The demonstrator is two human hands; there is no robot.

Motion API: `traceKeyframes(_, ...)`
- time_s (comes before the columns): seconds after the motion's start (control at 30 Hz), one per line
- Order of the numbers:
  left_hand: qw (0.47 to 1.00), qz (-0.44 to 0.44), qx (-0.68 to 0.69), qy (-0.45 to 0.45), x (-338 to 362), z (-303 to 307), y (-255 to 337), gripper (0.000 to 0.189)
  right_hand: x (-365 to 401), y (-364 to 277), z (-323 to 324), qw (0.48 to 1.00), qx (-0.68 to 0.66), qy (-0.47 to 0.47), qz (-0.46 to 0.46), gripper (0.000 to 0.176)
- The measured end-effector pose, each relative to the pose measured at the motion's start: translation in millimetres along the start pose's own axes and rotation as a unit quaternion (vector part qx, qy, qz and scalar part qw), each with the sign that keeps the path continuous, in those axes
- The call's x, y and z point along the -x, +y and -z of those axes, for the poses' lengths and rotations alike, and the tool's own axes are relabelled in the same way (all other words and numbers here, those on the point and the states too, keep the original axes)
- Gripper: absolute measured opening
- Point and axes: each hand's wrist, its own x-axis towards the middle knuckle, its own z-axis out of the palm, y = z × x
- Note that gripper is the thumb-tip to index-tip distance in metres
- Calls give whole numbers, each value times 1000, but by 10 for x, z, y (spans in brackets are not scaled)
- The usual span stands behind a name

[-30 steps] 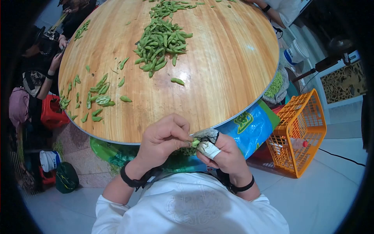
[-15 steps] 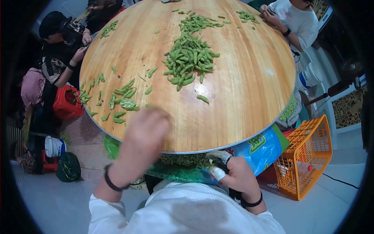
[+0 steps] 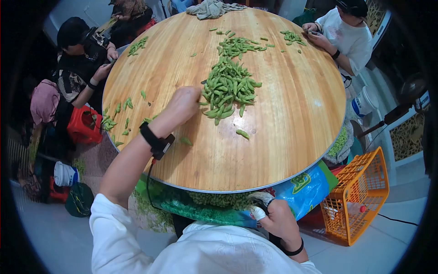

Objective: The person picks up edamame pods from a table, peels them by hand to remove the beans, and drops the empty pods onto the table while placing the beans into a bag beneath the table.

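Observation:
On the round wooden table (image 3: 283, 150) lies a heap of green pods (image 3: 228, 86). My left hand (image 3: 184, 104) reaches over the table to the heap's left edge; its fingertips are partly hidden, so its grip does not show. Below the table's near edge, my right hand (image 3: 278, 219) is closed, with white wrapping on the thumb and a dark object at the fingers that I cannot make out. Beside it, shelled beans (image 3: 219, 199) fill an open bag (image 3: 182, 204). A single pod (image 3: 242, 134) lies in front of the heap.
Loose pods (image 3: 108, 123) lie at the table's left edge. People sit at the left (image 3: 82, 59) and right (image 3: 349, 34). A grey cloth (image 3: 214, 8) is at the far edge. An orange crate (image 3: 353, 196) and red stool (image 3: 85, 125) stand on the floor.
My left hand has moved forward from the near-left part of the table to the heap. My right hand stays below the table's edge. The view has shifted slightly.

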Motion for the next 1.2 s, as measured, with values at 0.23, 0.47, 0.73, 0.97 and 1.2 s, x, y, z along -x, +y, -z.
traceKeyframes(0.23,890,222,383,-105,434,532,525,10,-22,-34,-18,993,-94,67,9,24)
traceKeyframes(0.47,748,174,619,-161,941,395,1362,16,-190,-143,40,979,-102,176,28,25)
traceKeyframes(0.73,571,237,777,-118,1101,188,1607,14,-176,-127,-34,978,-187,92,-18,21)
traceKeyframes(0.97,605,235,758,-73,1138,68,1620,13,-147,-76,-50,991,-107,67,40,29)
traceKeyframes(1.2,607,241,755,-60,1128,68,1650,14,-140,-58,-74,994,-92,42,43,34)
